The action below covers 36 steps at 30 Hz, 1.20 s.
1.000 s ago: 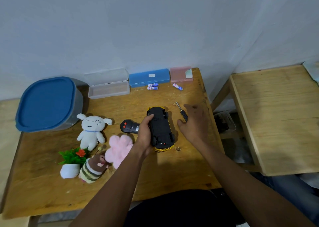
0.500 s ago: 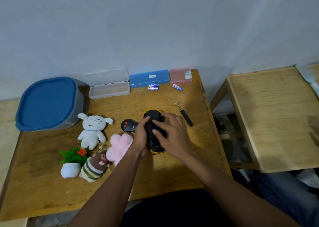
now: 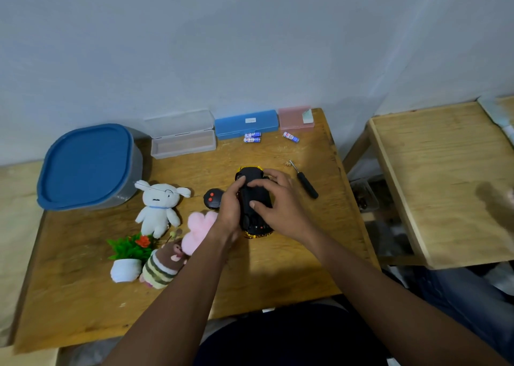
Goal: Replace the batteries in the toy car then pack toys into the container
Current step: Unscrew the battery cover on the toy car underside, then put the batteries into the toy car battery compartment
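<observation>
Counter (image 3: 278, 268) carrying lidded container (image 3: 86, 168) at far left. Toy car (image 3: 249, 173) lying belly-up mid-counter; I'm judging it light, rigid, slick plastic, best gripped by flanks. Left hand (image 3: 230, 208) gripping its side, right hand (image 3: 282, 208) curling fingers over underside. Screwdriver (image 3: 306, 183), batteries (image 3: 252, 137) lying beyond.

The car (image 3: 257, 196) lies belly-up on the table (image 3: 83, 296). The left hand (image 3: 230, 207) grips its side, and the right hand (image 3: 281, 207) curls over its black underside. A screwdriver (image 3: 306, 183) lies just beside it, and batteries (image 3: 252, 137) sit further back.
</observation>
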{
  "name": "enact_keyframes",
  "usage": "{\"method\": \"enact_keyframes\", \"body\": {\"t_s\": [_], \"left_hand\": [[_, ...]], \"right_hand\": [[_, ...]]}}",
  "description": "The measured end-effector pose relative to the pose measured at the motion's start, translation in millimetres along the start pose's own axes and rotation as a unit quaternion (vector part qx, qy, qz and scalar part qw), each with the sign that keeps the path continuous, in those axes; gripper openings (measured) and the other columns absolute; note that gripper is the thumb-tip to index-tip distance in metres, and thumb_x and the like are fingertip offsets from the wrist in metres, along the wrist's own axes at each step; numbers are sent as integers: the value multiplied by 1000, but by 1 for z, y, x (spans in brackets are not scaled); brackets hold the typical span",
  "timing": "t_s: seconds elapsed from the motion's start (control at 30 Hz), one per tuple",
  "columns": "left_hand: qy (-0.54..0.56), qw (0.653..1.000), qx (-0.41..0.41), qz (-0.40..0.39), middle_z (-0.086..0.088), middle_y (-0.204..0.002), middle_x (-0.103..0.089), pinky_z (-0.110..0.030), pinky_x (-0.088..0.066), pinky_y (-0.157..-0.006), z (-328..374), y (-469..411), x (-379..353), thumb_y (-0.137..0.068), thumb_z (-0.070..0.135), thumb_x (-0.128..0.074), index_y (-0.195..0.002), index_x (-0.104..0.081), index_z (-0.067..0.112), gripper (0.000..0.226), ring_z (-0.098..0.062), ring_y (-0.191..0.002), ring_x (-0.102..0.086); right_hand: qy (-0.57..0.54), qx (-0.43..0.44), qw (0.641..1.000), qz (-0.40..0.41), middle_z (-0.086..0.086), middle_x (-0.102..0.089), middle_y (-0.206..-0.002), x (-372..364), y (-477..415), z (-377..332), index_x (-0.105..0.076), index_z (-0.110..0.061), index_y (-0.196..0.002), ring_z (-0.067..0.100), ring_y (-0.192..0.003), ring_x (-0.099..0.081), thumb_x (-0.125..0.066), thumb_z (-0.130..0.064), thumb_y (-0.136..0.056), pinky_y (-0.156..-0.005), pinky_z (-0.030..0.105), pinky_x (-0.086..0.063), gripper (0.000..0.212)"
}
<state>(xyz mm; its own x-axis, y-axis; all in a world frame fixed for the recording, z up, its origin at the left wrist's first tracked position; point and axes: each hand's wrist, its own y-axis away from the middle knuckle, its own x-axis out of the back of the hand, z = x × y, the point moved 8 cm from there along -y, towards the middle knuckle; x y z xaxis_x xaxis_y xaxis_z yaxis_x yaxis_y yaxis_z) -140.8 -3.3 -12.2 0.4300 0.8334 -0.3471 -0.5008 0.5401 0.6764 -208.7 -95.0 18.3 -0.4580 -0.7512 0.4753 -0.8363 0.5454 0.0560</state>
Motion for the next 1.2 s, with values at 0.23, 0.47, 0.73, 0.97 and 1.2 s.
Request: {"method": "enact_keyframes", "body": {"t_s": [0.23,0.47,0.73,0.97,1.2], "left_hand": [[-3,1000,4,-8,-12,-104,-73,-37,-57,-80,4,3,0,-105,40,-40,-122,-67,8,45,-25,-91,-71],[31,999,-12,11,-14,-105,-73,-38,-58,-79,12,2,12,-103,40,-42,-122,-66,6,46,-27,-89,-70],[30,999,15,31,-13,-90,-70,-38,-61,-62,0,4,24,-100,33,-48,-123,-62,3,40,-29,-73,-68],[-11,998,32,50,-16,-108,-69,-41,-60,-76,-18,6,17,-97,33,-51,-138,-57,3,51,-31,-85,-69],[-15,998,37,40,-14,-100,-72,-37,-61,-66,-25,7,13,-99,31,-48,-137,-57,1,49,-30,-80,-70]], "right_hand": [[-33,15,999,24,-7,-52,-122,5,-3,-12,-61,-32,-105,20,-122,-46,-78,-17,-78,-103,43,-44,36],[-98,-17,995,24,-11,-66,-93,9,1,-10,-67,-22,-104,-3,-88,-63,-68,-3,-87,-74,18,-53,26],[-153,-185,970,46,-3,-54,-102,21,8,48,-63,-23,-115,7,-89,-55,-55,3,-93,-70,15,-46,35],[-22,-200,979,31,-2,-58,-86,17,14,81,-64,-23,-113,11,-74,-57,-64,-3,-88,-55,17,-39,32],[38,-139,989,34,0,-61,-114,16,15,81,-68,-14,-114,10,-99,-55,-68,-1,-85,-80,19,-39,31]]}}
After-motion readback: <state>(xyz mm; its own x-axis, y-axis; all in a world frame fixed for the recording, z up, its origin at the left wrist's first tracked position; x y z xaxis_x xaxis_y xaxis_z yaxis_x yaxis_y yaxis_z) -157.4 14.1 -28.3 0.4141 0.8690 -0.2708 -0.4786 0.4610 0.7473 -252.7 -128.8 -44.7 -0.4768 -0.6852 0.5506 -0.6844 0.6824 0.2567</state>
